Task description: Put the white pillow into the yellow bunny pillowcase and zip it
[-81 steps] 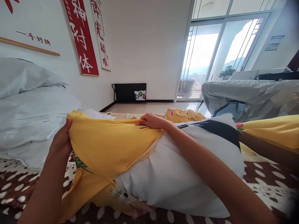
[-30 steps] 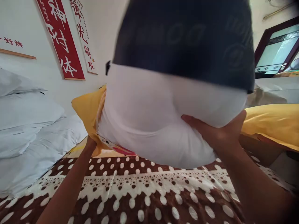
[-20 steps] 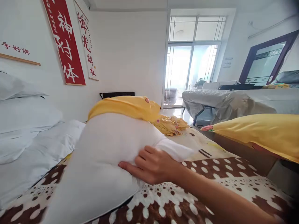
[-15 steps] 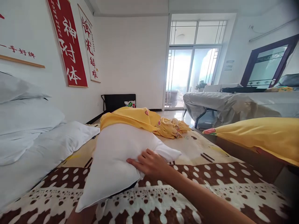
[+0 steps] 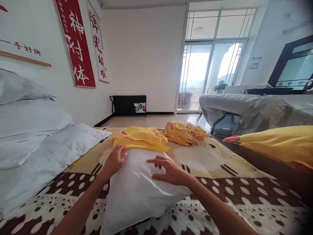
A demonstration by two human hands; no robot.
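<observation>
**Two open palms on a half-cased pillow**

Both hands lie open and flat, clasping nothing. The left hand (image 5: 116, 160) and right hand (image 5: 168, 171) rest with spread fingers on the plump white fabric pillow (image 5: 137, 195). Its long axis runs straight away from the palms, with the far end under the bright yellow printed pillowcase (image 5: 140, 138). That case sits just beyond the fingertips, the left hand nearer. Whether those fingertips touch its hem is unclear. How deep the pillow goes inside is hidden, and its near corner is cut off.

Both hands (image 5: 171, 171) rest flat on the white pillow (image 5: 139, 192).
</observation>
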